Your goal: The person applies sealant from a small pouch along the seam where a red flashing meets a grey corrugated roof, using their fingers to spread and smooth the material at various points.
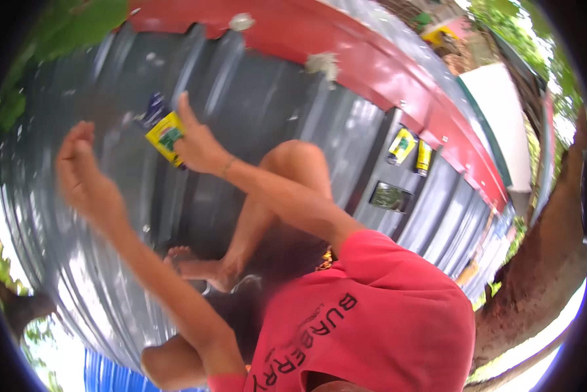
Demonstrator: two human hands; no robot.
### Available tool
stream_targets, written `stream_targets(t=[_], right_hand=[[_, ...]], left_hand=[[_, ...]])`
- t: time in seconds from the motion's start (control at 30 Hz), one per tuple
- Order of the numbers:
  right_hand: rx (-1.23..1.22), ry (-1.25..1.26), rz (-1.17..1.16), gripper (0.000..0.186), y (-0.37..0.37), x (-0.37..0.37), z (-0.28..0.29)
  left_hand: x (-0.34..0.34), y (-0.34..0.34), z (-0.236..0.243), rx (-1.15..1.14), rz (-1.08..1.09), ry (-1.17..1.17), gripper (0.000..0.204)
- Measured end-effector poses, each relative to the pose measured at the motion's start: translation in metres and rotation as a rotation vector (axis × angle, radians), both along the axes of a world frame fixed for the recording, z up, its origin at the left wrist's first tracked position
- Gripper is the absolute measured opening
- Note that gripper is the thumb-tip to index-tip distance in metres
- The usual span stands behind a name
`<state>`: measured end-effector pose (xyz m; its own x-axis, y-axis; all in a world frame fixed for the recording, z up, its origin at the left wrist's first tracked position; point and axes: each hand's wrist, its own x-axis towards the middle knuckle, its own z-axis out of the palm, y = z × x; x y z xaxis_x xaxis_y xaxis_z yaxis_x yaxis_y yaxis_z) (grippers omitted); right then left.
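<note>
Right hand (205, 150) gripped tube (165, 135) by one end over roof (260, 98), inside its red edge (277, 32). Left hand (89, 176) blurred; grip could not be told. Risk: end-only hold looked liable to slip, dropping tube.

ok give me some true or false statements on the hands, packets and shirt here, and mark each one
1. The right hand holds a yellow and dark blue packet. True.
2. The left hand holds a packet as well. False: no packet shows in it.
3. Two more yellow packets lie on the right side of the picture. True.
4. The dark glossy rectangle lies between the two hands. False: it lies farther right, near the other two packets.
5. The person's shirt is green. False: it is red.
</note>
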<state>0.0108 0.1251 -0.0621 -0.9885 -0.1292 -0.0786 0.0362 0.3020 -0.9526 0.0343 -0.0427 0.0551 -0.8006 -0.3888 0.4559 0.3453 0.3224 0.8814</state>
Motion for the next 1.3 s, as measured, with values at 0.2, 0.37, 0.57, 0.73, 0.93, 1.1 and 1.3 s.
stream_targets(t=[0.2, 0.37, 0.57, 0.73, 0.93, 1.1, 1.3], right_hand=[[-0.032, 0.072, 0.112, 0.096, -0.003, 0.023, 0.032], [0.018, 0.107, 0.26, 0.095, -0.014, 0.047, 0.029], [-0.079, 0.226, 0.121, 0.095, 0.009, 0.025, 0.034], [-0.068, 0.24, 0.087, 0.084, 0.008, 0.022, 0.042], [-0.18, 0.343, 0.265, 0.054, 0.015, 0.024, 0.038], [-0.239, 0.133, 0.364, 0.041, 0.009, 0.034, 0.041], [-0.344, -0.002, 0.333, 0.034, 0.008, 0.028, 0.03]], left_hand=[[0.054, 0.012, -0.097, 0.242, -0.169, -0.525, 0.044], [0.046, 0.02, -0.107, 0.478, -0.212, -0.48, 0.037], [0.052, 0.01, -0.089, 0.433, -0.136, -0.492, 0.029], [0.064, 0.0, -0.106, 0.222, 0.001, -0.568, 0.029], [0.063, 0.01, -0.103, 0.233, -0.005, -0.606, 0.034], [0.068, 0.01, -0.106, 0.071, -0.035, -0.623, 0.037], [0.066, 0.013, -0.1, -0.064, -0.032, -0.611, 0.035]])
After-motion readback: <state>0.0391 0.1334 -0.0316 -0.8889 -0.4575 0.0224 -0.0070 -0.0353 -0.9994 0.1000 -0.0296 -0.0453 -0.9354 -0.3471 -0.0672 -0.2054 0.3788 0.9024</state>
